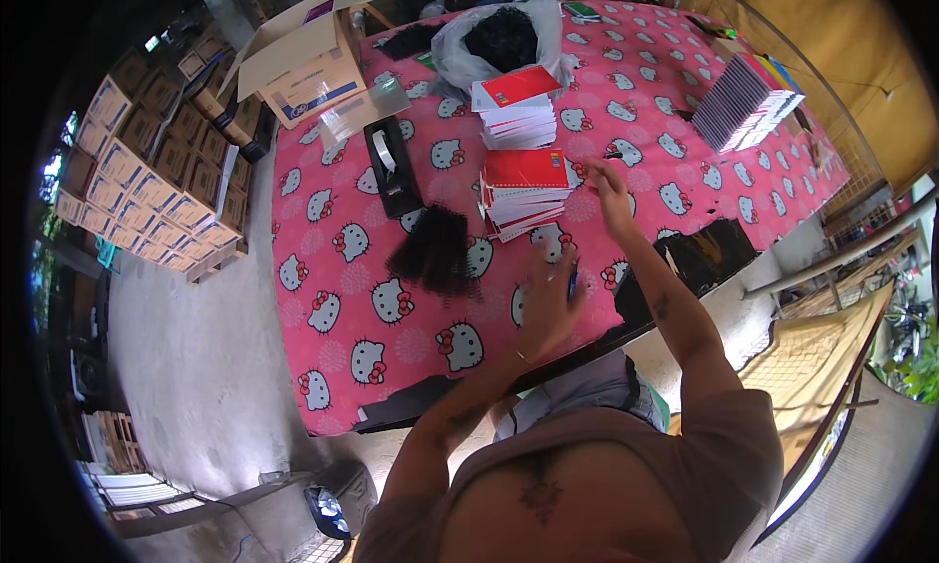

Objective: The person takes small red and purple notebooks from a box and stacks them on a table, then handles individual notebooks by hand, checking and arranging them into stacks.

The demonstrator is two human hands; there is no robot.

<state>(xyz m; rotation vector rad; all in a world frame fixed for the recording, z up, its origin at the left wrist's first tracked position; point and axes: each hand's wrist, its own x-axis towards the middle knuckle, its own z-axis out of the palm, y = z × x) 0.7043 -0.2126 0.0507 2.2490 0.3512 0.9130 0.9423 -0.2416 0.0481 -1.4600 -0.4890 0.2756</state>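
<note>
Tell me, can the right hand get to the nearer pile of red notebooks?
Probably yes. The right hand is open just beside the nearer pile of red notebooks, and nothing lies between them on the pink tablecloth.

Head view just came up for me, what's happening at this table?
A person stands at a table under a pink cartoon-cat cloth. The left hand seems to hold a small blue thing, perhaps a pen. The right hand reaches beside the nearer stack of red-covered notebooks. A black bundle and a tape dispenser lie nearby.
</note>
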